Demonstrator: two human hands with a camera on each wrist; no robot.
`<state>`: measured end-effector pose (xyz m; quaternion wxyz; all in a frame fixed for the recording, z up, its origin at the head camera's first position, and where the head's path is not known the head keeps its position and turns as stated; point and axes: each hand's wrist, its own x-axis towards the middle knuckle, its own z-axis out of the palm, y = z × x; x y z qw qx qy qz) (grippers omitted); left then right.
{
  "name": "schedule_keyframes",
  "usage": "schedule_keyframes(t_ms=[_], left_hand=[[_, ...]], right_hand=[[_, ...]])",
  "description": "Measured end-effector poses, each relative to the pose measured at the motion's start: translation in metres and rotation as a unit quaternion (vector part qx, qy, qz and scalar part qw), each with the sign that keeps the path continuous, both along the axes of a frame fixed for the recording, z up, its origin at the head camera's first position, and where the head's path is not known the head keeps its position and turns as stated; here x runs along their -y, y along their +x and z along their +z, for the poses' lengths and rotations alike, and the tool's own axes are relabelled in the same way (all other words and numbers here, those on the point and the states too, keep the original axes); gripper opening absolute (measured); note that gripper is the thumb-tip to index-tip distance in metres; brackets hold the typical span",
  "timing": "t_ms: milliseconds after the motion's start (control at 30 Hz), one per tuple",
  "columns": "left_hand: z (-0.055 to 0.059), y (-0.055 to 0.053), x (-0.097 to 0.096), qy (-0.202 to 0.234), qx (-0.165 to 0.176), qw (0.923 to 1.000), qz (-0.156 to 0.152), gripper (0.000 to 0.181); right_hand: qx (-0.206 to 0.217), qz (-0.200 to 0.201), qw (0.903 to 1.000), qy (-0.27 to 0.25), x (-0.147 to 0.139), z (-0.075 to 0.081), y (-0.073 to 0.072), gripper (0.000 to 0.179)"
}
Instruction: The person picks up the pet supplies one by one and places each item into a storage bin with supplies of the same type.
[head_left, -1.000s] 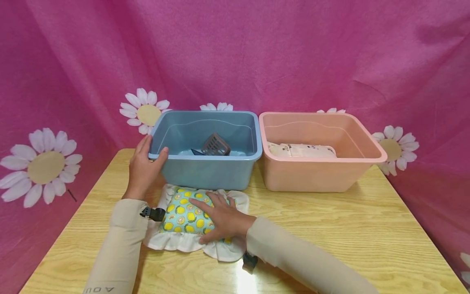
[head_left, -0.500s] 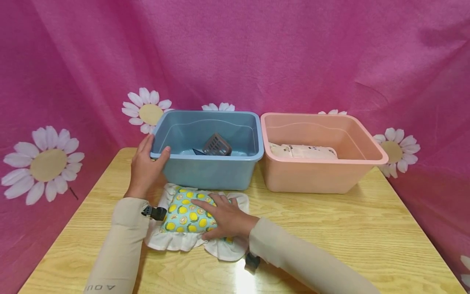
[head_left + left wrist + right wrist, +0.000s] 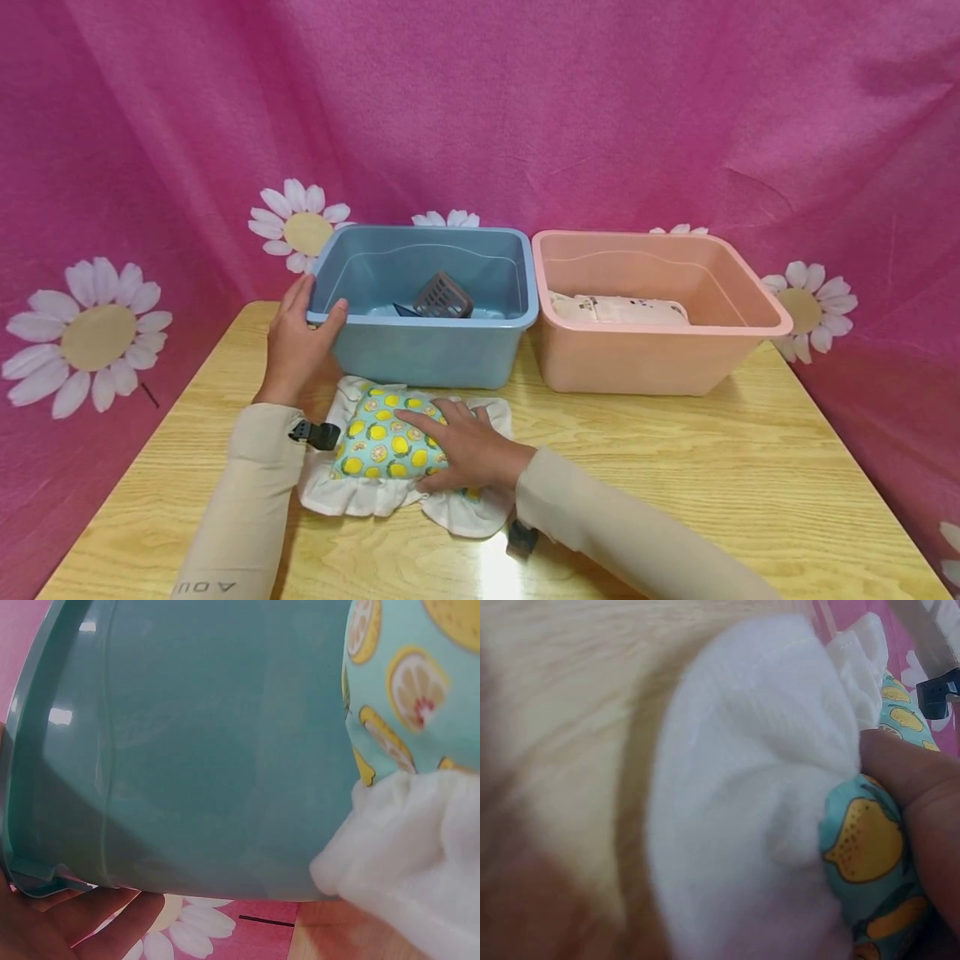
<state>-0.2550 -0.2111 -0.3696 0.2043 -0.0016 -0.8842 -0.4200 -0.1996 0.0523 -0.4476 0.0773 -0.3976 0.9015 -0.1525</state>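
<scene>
A small pillow (image 3: pixel 382 442) with a lemon print and a white ruffled border lies on the table in front of the blue bin (image 3: pixel 423 354). My right hand (image 3: pixel 476 454) rests on the pillow's right part, fingers spread over the print and thumb near its front edge. In the right wrist view, the thumb (image 3: pixel 922 791) presses into the fabric beside the white ruffle (image 3: pixel 742 795). My left hand (image 3: pixel 296 346) holds the blue bin's front left corner, thumb at the front rim and fingers along the left side. The left wrist view shows fingers (image 3: pixel 112 922) below the bin's edge.
Inside the blue bin lie a grey slotted basket (image 3: pixel 444 296) and a dark flat piece (image 3: pixel 405 310). A pink bin (image 3: pixel 637 358) stands directly to its right, with a cream printed cloth bundle (image 3: pixel 618 308) inside. Pink flowered fabric (image 3: pixel 480 108) hangs behind the wooden table (image 3: pixel 712 467).
The right hand and the pillow have shifted slightly to the right. My left hand stays on the bin corner. The head view has also shifted a little.
</scene>
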Motion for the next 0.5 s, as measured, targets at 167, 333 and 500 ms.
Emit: schedule_keyframes(t_ms=[167, 333, 500], left_hand=[[-0.001, 0.0, 0.001, 0.002, 0.002, 1.0, 0.001, 0.077], [0.0, 0.0, 0.0, 0.002, 0.001, 1.0, -0.001, 0.077], [-0.001, -0.001, 0.0, -0.004, -0.006, 1.0, 0.001, 0.075]], right_hand=[[0.008, -0.003, 1.0, 0.0, -0.003, 0.002, 0.003, 0.099], [0.008, -0.001, 0.9999, -0.007, -0.006, 0.003, 0.005, 0.098], [0.003, 0.002, 0.9999, -0.014, -0.011, 0.002, 0.007, 0.098]])
